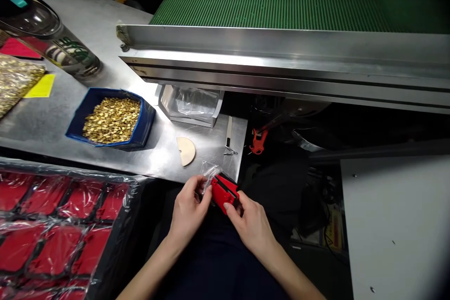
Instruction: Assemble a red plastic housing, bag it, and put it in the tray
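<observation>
Between my hands, just off the bench's front edge, is a red and black part (224,191) with a dark slot along its top. A clear plastic bag (210,174) partly covers its left end. My left hand (190,208) pinches the bag and the part's left side between thumb and fingers. On the other side, my right hand (250,218) grips the right end, thumb on the near face and fingers partly hidden behind. A pale half-round piece (186,151) lies on the metal just beyond.
Left on the bench (160,161) stands a blue bin (147,122) of small brass parts, near a bottle (72,54). A grey bin (214,112) holds clear bags. Film-covered red parts fill a crate (131,194). A green ribbed conveyor (267,4) runs behind; orange-handled tool (258,141) hangs right.
</observation>
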Tool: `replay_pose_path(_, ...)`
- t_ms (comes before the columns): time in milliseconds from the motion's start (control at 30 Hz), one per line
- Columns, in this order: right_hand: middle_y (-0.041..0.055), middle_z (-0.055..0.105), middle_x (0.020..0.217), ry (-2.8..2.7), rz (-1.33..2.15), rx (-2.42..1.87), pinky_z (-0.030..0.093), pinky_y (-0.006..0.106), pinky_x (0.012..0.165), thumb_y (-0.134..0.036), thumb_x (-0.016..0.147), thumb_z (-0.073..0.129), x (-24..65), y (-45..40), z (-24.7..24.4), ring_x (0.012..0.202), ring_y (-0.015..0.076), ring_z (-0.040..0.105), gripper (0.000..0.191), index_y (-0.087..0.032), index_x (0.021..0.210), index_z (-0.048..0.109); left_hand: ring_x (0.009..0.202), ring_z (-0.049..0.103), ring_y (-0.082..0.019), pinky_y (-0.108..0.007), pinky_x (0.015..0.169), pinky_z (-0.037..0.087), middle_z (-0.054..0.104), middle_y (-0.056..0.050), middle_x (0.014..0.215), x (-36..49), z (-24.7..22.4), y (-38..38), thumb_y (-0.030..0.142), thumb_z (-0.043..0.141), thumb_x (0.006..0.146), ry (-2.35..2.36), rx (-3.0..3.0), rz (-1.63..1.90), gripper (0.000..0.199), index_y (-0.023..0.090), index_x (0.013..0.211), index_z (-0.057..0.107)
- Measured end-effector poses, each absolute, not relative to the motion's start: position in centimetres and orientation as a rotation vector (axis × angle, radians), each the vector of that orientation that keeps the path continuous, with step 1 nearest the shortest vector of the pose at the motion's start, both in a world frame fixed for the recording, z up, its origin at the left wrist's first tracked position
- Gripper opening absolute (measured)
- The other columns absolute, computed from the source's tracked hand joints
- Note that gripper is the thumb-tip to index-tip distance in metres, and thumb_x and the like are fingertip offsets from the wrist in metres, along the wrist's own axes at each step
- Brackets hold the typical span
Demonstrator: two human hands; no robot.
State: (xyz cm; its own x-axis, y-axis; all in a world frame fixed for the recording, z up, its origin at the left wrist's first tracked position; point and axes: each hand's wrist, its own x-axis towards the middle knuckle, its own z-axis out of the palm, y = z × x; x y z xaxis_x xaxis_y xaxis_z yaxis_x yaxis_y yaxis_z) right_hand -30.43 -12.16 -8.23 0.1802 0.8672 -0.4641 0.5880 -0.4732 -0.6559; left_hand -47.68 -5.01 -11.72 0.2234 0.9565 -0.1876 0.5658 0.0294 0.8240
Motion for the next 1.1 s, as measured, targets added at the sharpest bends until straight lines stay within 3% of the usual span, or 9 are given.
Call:
replay_pose_path(100, 0.0019, 0.068, 0.079, -1.534, 1.120, -2.149, 0.037, 0.025, 0.062, -0.038, 0.100, 0.054, -30.6, -11.5, -7.9, 0.064, 0.0161, 0.061, 0.020, -0.021, 0.098, 0.064, 0.081, 0.064, -0.018, -0.031, 0.072, 0.052, 0.066, -0.003, 0.094, -47.7, -11.6, -4.5, 0.029, 0.055, 0.101, 1.432, 1.789, 0.646, 0.012, 0.021, 0.103, 0.064)
replay_pose_path(333, 0.0021, 0.072, 0.080, -1.736, 1.079, -2.126, 0.029, 0.027, 0.061, -0.033, 0.100, 0.053, -31.1, -9.4, -7.2, 0.068, 0.0176, 0.066, 0.016, -0.022, 0.093, 0.061, 0.091, 0.065, -0.019, -0.031, 0.086, 0.052, 0.067, -0.004, 0.097, -47.3, -10.1, -5.4, 0.014, 0.054, 0.100, 1.156, 1.921, 0.788, 0.014, 0.022, 0.109, 0.062)
replay_pose_path(533, -0.0019, 0.066, 0.070, -1.440, 1.228, -2.099, 0.032, 0.026, 0.058, -0.039, 0.100, 0.058, -31.9, -8.0, -6.4, 0.059, 0.0140, 0.058, 0.023, -0.021, 0.086, 0.059, 0.081, 0.059, -0.015, -0.027, 0.074, 0.048, 0.062, 0.000, 0.090, -47.4, -7.9, -5.8, 0.027, 0.055, 0.103, 1.174, 1.433, 0.713, 0.010, 0.023, 0.097, 0.062)
replay_pose_path(667, -0.0018, 0.072, 0.086, -1.408, 1.340, -1.917, 0.044, 0.024, 0.066, -0.037, 0.102, 0.058, -31.9, -8.2, -6.4, 0.071, 0.0143, 0.065, 0.016, -0.024, 0.109, 0.065, 0.066, 0.050, -0.012, -0.024, 0.060, 0.041, 0.058, 0.002, 0.079, -47.8, -7.3, -4.8, 0.039, 0.062, 0.099, 1.184, 1.094, 0.663, 0.020, 0.021, 0.093, 0.062)
replay_pose_path(767, 0.0012, 0.074, 0.107, -1.674, 1.184, -1.917, 0.051, 0.031, 0.080, -0.037, 0.097, 0.069, -31.5, -8.8, -7.5, 0.090, 0.0199, 0.068, 0.030, -0.026, 0.124, 0.064, 0.060, 0.043, -0.010, -0.023, 0.057, 0.037, 0.052, 0.004, 0.070, -48.3, -7.9, -3.2, 0.044, 0.065, 0.096, 1.173, 0.867, 0.679, 0.025, 0.019, 0.092, 0.061)
replay_pose_path(833, 0.0052, 0.073, 0.113, -1.878, 0.943, -1.964, 0.051, 0.036, 0.086, -0.027, 0.095, 0.071, -31.2, -9.3, -8.4, 0.100, 0.0244, 0.066, 0.033, -0.023, 0.126, 0.064, 0.060, 0.043, -0.010, -0.023, 0.057, 0.036, 0.051, 0.005, 0.068, -48.9, -8.4, -2.1, 0.045, 0.067, 0.094, 1.200, 0.804, 0.682, 0.027, 0.019, 0.094, 0.060)
replay_pose_path(967, 0.0054, 0.072, 0.099, -2.019, 0.583, -1.820, 0.051, 0.036, 0.078, -0.013, 0.100, 0.057, -30.2, -10.3, -8.6, 0.087, 0.0213, 0.064, 0.022, -0.020, 0.119, 0.066, 0.062, 0.045, -0.012, -0.024, 0.060, 0.036, 0.052, 0.004, 0.070, -51.0, -7.9, -0.5, 0.047, 0.067, 0.093, 1.350, 1.027, 0.561, 0.028, 0.020, 0.093, 0.060)
replay_pose_path(1100, 0.0029, 0.069, 0.098, -1.872, 0.641, -1.454, 0.050, 0.030, 0.074, -0.010, 0.097, 0.062, -28.8, -11.3, -5.9, 0.084, 0.0155, 0.063, 0.019, -0.024, 0.107, 0.070, 0.077, 0.052, -0.015, -0.025, 0.069, 0.040, 0.059, 0.001, 0.085, -53.4, -5.0, 0.0, 0.047, 0.063, 0.097, 1.306, 1.368, 0.433, 0.023, 0.023, 0.095, 0.062)
